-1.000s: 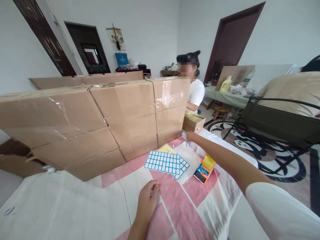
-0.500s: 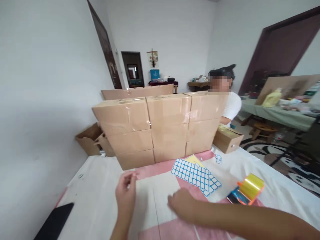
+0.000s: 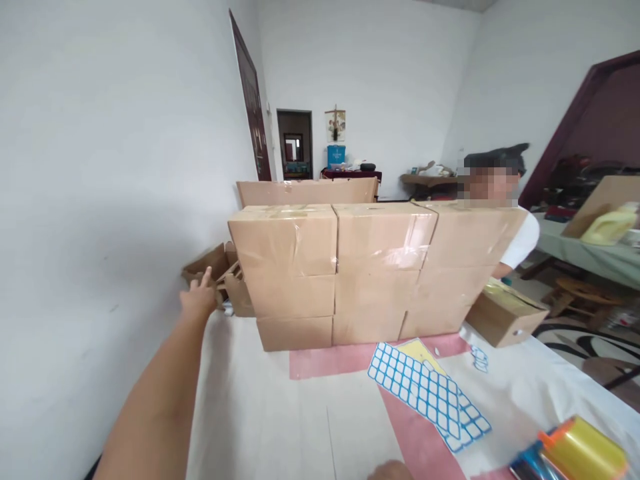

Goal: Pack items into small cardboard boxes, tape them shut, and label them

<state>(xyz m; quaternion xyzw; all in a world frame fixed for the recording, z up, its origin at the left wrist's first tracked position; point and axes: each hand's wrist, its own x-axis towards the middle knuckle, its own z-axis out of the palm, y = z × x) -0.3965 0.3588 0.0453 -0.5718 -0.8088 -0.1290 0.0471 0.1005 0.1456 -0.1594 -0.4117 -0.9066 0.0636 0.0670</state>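
My left hand (image 3: 199,297) stretches forward at the left, its fingers spread with nothing seen in them. It is in front of an open cardboard box (image 3: 193,268) that holds loose cardboard pieces; whether it touches the box I cannot tell. Only a bit of my right hand (image 3: 391,471) shows at the bottom edge, over the table, its fingers hidden. Ahead stand taped cardboard boxes (image 3: 373,293), stacked into a wall. Sheets of blue-edged white labels (image 3: 415,383) lie overlapping on the table, a yellow sheet (image 3: 415,348) partly under them. A tape dispenser with yellow tape (image 3: 583,450) lies at the lower right.
A white and pink cloth (image 3: 270,407) covers the table. Beyond the stack, a person in a white shirt (image 3: 523,233) is at the right, near a smaller box (image 3: 515,317). A white wall (image 3: 90,200) runs close along the left.
My left hand has gone from the table's middle forward and left to the open box, its fingers spreading. My right hand has dropped mostly out of view. The view has turned left.
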